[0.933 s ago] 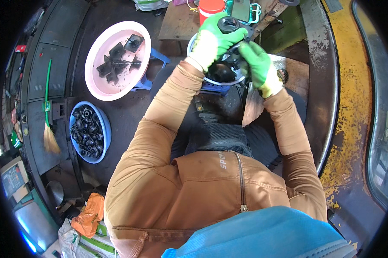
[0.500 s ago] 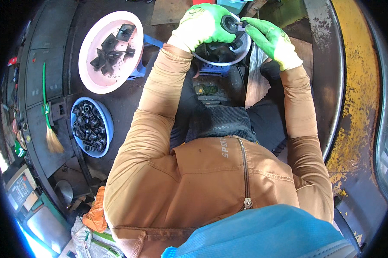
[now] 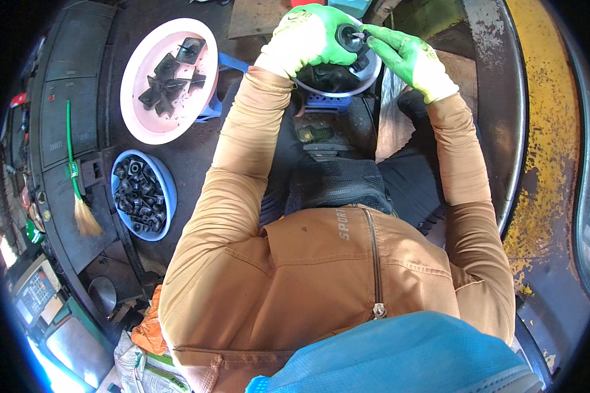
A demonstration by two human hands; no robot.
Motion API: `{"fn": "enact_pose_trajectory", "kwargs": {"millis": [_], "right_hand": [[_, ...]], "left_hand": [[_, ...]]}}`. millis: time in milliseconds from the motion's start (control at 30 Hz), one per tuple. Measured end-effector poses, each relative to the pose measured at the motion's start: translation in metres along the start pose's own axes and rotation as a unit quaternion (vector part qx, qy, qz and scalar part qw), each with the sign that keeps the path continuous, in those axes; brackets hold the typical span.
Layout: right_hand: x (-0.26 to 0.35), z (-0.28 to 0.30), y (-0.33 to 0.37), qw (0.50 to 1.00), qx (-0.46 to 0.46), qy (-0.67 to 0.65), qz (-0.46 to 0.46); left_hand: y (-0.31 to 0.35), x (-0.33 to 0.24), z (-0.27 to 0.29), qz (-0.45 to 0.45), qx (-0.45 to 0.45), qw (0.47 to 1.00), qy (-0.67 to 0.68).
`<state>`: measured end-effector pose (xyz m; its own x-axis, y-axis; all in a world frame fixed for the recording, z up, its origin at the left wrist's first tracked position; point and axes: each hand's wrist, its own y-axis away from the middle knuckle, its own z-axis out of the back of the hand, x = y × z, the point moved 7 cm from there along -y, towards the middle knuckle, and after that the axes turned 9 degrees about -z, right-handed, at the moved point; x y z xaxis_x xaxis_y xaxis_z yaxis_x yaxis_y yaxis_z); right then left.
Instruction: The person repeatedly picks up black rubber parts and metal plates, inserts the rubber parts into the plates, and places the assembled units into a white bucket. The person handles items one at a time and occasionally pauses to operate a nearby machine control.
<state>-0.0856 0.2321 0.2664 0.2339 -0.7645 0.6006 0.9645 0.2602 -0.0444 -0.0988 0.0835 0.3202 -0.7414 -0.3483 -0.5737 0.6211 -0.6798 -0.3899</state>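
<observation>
My left hand, in a green and white glove, is closed around a black round part with a ring-shaped end, perhaps rubber. In a matching glove, my right hand pinches a small thin tool; its tip meets the opening of the black part. What kind of tool it is cannot be made out. Below both hands sits a white-rimmed basin with dark parts inside, partly hidden by my left hand.
On the left, a pink basin holds several square-flanged black parts. Nearer stands a blue basin full of small black parts. A broom leans by grey cabinets. Worn yellow metal runs along the right.
My right hand has shifted slightly left and down, bringing the tool's tip further over the ring-shaped end. My left hand keeps its hold on the black part.
</observation>
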Motion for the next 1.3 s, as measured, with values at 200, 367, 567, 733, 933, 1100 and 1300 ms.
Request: {"fn": "enact_pose_trajectory", "kwargs": {"millis": [200, 367, 567, 733, 933, 1100, 1300], "right_hand": [[-0.003, -0.008, 0.001, 0.999, -0.002, -0.031, -0.033], [-0.001, -0.015, 0.003, 0.996, -0.017, -0.036, -0.083], [-0.012, -0.032, 0.003, 0.990, -0.052, -0.067, -0.109], [-0.014, -0.051, -0.006, 0.967, -0.035, -0.221, -0.126], [0.003, -0.057, 0.017, 0.786, 0.089, -0.537, -0.294], [0.038, -0.044, 0.013, 0.457, 0.267, -0.823, -0.207], [-0.021, -0.002, -0.001, 0.623, 0.001, -0.760, -0.186]], "left_hand": [[0.003, 0.010, -0.002, -0.001, -0.023, 0.999, -0.033], [0.007, 0.014, -0.003, -0.005, -0.094, 0.985, -0.145], [0.004, 0.015, -0.006, 0.014, -0.130, 0.966, -0.222], [0.002, 0.015, -0.012, 0.023, -0.181, 0.950, -0.254], [0.004, 0.014, -0.022, -0.009, -0.214, 0.932, -0.293], [-0.002, 0.024, -0.027, -0.027, -0.250, 0.920, -0.300], [-0.001, 0.019, -0.008, -0.044, -0.330, 0.915, -0.227]]}}
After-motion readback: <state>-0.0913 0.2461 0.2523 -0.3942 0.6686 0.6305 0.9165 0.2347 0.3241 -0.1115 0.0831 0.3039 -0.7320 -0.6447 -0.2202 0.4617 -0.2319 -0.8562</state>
